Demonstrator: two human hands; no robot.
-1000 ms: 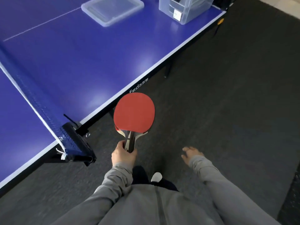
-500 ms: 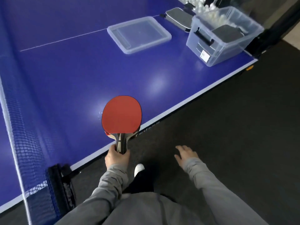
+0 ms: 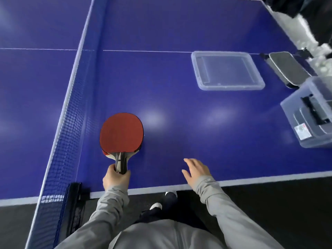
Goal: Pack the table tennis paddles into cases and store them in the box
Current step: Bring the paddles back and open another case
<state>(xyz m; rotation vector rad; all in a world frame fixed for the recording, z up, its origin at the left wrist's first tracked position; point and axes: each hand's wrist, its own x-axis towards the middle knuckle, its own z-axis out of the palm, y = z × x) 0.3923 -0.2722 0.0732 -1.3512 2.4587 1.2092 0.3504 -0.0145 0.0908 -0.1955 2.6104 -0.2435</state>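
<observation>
One blue table [image 3: 197,105], net [image 3: 71,123], dark carpet floor [image 3: 287,203]

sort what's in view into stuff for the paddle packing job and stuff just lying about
For the job: paddles held in left hand; paddle case; clear box; box lid; right hand.

Lying about: net; white balls.
</observation>
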